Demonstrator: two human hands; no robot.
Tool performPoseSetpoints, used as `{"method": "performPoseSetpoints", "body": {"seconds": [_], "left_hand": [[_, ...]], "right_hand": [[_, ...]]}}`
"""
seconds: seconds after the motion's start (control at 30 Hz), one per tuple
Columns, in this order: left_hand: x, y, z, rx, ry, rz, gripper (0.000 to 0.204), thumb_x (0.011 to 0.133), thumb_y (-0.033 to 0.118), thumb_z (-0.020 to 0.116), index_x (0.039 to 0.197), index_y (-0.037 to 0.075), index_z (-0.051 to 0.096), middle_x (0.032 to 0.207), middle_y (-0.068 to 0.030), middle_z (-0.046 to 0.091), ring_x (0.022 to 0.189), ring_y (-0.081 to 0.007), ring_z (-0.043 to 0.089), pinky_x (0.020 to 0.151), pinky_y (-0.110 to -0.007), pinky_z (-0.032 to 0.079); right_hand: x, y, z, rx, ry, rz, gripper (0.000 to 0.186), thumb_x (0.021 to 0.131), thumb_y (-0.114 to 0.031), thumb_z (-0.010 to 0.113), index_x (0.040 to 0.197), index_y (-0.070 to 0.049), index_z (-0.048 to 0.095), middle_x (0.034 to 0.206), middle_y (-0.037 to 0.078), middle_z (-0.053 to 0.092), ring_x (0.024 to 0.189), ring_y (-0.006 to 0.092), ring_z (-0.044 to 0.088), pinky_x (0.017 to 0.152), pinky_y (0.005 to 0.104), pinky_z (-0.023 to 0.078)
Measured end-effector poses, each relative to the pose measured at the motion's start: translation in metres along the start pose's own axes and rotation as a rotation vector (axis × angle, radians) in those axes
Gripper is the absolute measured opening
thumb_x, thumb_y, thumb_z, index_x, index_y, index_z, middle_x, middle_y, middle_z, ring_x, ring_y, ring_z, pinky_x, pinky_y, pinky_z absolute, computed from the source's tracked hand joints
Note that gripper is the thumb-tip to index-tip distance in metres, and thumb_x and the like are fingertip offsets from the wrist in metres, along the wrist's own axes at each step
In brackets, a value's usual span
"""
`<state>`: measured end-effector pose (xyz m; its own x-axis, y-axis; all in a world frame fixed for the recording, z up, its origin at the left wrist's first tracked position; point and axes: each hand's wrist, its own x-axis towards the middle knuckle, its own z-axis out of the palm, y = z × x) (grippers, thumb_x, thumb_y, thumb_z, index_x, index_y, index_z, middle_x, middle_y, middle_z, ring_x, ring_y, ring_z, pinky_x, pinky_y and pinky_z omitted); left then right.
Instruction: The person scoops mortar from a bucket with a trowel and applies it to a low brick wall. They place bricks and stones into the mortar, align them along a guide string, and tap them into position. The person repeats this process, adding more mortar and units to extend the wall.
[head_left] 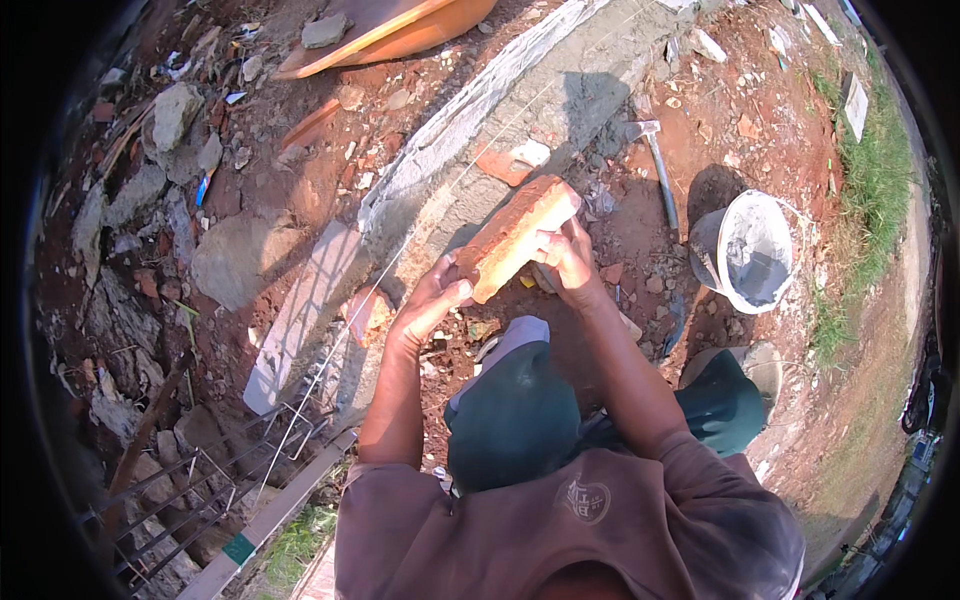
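Note:
Between my two hands is an orange-red brick, tilted and lit by the sun on its right face. My left hand is closed on its near left end, thumb along the edge. Around the far right side of the brick, my right hand grips with bent fingers. The brick is held over the edge of a low strip of grey mortar. A broken brick piece with a pale lump beside it lies on the mortar just beyond. Another brick piece rests left of my left wrist.
A hammer lies on the soil to the right, near a white bucket holding grey mortar. A taut string runs along the strip. Steel rebar sticks out lower left. An orange wheelbarrow tray stands at the top, with rubble at left.

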<state>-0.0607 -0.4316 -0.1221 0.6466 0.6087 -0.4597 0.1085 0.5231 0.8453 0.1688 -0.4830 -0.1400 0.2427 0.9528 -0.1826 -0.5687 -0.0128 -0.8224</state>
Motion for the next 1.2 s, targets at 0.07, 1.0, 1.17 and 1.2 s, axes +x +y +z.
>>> {"method": "performPoseSetpoints", "body": {"seconds": [0.07,1.0,1.17,1.2], "left_hand": [[-0.008,-0.001,0.003,-0.015,0.228,0.07,0.111,0.068,0.046,0.077,0.144,-0.009,0.017,0.139,-0.0241,0.04,0.126,-0.0291,0.044,0.102,-0.038,0.039],[0.033,-0.034,-0.029,1.042,0.673,0.265,0.108,0.059,0.044,0.083,0.139,-0.003,0.028,0.134,-0.0205,0.043,0.126,-0.0331,0.042,0.102,-0.046,0.03],[0.033,-0.041,-0.029,0.988,0.734,0.255,0.105,0.056,0.043,0.084,0.136,-0.001,0.032,0.126,-0.021,0.048,0.12,-0.0326,0.047,0.103,-0.045,0.028],[0.033,-0.039,-0.028,0.97,0.728,0.248,0.105,0.056,0.043,0.083,0.136,-0.001,0.032,0.126,-0.021,0.048,0.12,-0.0328,0.047,0.103,-0.045,0.028]], "right_hand": [[0.009,0.019,0.011,0.063,-0.074,0.072,0.053,0.085,-0.018,0.063,0.131,-0.004,0.041,0.115,0.01,0.055,0.106,0.0208,0.057,0.087,0.0382,0.052],[0.065,0.056,0.008,-0.497,0.197,-0.06,0.051,0.082,-0.011,0.073,0.126,0.001,0.049,0.097,0.008,0.062,0.078,0.0096,0.06,0.067,0.0239,0.05],[0.066,0.056,0.01,-0.558,0.183,0.001,0.046,0.083,-0.012,0.072,0.123,-0.001,0.053,0.096,0.009,0.063,0.083,0.0118,0.06,0.072,0.0246,0.049],[0.067,0.054,0.009,-0.698,0.181,-0.039,0.047,0.083,-0.015,0.072,0.124,-0.002,0.053,0.092,0.009,0.063,0.083,0.0116,0.059,0.071,0.0251,0.049]]}}
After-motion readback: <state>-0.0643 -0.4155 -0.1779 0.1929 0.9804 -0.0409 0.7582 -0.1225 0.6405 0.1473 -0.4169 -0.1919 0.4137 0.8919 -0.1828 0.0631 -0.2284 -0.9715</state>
